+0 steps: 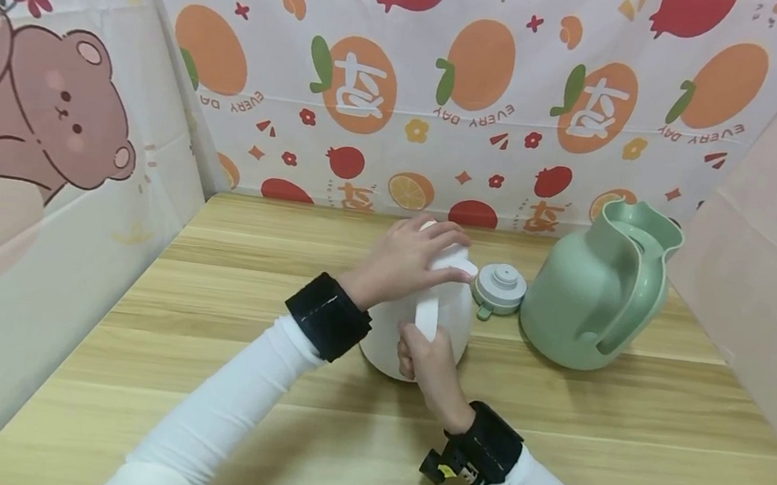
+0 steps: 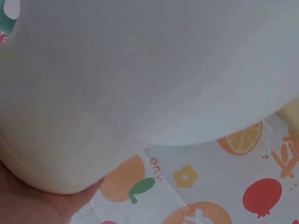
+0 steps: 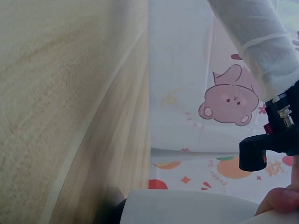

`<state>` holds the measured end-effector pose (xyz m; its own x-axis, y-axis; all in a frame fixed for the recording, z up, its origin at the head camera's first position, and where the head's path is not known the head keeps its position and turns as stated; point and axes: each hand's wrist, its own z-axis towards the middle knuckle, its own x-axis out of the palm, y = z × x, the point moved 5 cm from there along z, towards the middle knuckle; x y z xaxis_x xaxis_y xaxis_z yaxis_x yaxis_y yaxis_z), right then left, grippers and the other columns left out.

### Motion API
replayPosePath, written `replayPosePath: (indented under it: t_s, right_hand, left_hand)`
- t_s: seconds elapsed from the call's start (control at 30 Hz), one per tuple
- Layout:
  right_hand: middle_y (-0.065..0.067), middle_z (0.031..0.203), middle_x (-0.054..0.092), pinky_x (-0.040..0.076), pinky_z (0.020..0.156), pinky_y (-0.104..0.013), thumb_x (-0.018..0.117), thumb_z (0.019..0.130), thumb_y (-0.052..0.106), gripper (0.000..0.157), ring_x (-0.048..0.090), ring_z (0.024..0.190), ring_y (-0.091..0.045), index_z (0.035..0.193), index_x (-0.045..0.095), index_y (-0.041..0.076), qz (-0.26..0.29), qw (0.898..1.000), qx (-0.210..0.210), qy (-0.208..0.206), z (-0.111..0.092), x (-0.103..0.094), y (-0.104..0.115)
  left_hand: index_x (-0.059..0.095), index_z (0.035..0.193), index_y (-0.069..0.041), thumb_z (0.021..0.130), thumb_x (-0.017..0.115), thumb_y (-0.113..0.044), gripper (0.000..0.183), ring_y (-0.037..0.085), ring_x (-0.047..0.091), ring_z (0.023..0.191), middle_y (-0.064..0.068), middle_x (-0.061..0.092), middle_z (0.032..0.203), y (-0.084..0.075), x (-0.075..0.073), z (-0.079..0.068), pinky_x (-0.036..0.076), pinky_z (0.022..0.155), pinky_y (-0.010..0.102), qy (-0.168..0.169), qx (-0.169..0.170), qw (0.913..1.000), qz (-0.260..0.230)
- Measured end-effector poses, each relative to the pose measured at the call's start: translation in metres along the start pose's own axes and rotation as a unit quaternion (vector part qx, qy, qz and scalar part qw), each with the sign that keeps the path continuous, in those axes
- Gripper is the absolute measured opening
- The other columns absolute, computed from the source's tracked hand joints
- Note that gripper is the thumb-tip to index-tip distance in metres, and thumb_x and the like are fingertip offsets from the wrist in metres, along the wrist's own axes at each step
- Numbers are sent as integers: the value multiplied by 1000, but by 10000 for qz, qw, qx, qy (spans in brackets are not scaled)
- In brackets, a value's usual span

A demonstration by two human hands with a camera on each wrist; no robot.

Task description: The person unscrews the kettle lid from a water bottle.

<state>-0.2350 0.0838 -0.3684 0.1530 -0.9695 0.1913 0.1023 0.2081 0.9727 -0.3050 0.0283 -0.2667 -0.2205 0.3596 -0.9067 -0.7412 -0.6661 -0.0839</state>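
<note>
Working, it seems, at the lid [image 1: 451, 257], we grip it with our left hand [image 1: 416, 258] and curl our right hand [image 1: 434, 361] round the white jug's [image 1: 388, 331] handle [image 1: 426, 316], mid-table [image 1: 246, 274]; freeing it calls for a steady jug. Rightward is tight (stopper [image 1: 499, 287] beside, green jug [image 1: 564, 296] beyond); leftward and nearward leave more room.

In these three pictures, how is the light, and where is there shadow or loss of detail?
Head view: bright, mostly clear, soft shadow on the table in front of the white jug; left wrist view: dimmer, the jug looking grey and nearly featureless, the printed backdrop clearer; right wrist view: wood near the jug shaded, its grain soft.
</note>
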Motion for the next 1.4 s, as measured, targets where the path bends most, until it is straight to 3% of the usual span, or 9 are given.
replayPosePath:
  t_s: [0.27,0.53,0.63,0.77,0.9,0.97,1.1,1.2,1.4]
  right_hand:
    - [-1,47,32,21,41,-23,47,84,10,29,28,40,-12,57,37,7,40,10000,-29,72,0,1,1]
    - [-1,49,31,21,41,-23,46,87,9,23,28,40,-12,65,38,6,217,9996,-45,169,0,2,0]
    - [-1,50,31,22,42,-23,46,87,8,21,28,40,-12,68,38,5,225,9994,-56,249,1,3,1]
    - [0,50,31,22,42,-23,46,87,9,21,29,41,-11,68,38,6,143,9994,21,320,0,3,1]
    - [0,48,31,22,42,-23,46,86,10,28,28,41,-11,60,37,7,1,9996,114,258,0,2,1]
    - [0,47,31,22,41,-23,46,86,10,31,28,41,-11,56,36,7,-37,9996,137,230,0,1,1]
    - [0,46,31,22,42,-23,45,86,10,34,28,41,-12,54,35,7,-27,9995,182,261,-1,2,0]
    - [0,46,30,21,42,-23,46,87,11,36,27,40,-11,53,34,7,32,9993,225,298,-2,3,-1]
    - [0,46,29,21,42,-23,46,86,11,36,26,40,-12,53,34,7,47,9995,202,240,1,1,-2]
  left_hand:
    - [53,125,-25,84,46,-63,56,27,37,121,-4,47,129,-7,2,0,33,96,43,-79,-603,9958,688]
    - [57,120,-21,84,42,-66,59,34,44,114,2,53,122,-16,3,0,38,88,46,-619,-1102,9865,1041]
    - [56,120,-20,85,41,-66,59,36,43,114,4,52,124,-17,1,-1,37,86,47,-590,-1193,9861,993]
    - [46,135,-17,89,42,-59,62,40,29,126,10,39,140,-15,0,-3,30,94,52,190,-993,9927,652]
    - [39,140,-15,89,53,-47,62,38,14,133,10,29,146,-3,-4,-4,20,102,54,781,-397,9961,-126]
    - [45,137,-15,86,60,-44,60,33,14,135,8,31,145,5,-6,-3,16,104,51,676,-53,9960,-579]
    - [53,129,-17,80,67,-44,58,22,25,132,4,42,139,19,-4,-3,22,104,45,275,404,9927,-1098]
    - [54,128,-18,79,66,-46,58,20,33,128,3,46,135,22,0,-4,30,100,44,113,391,9906,-1308]
    - [55,127,-18,80,66,-44,55,22,36,124,4,48,132,19,1,-3,32,98,44,-183,226,9927,-1171]
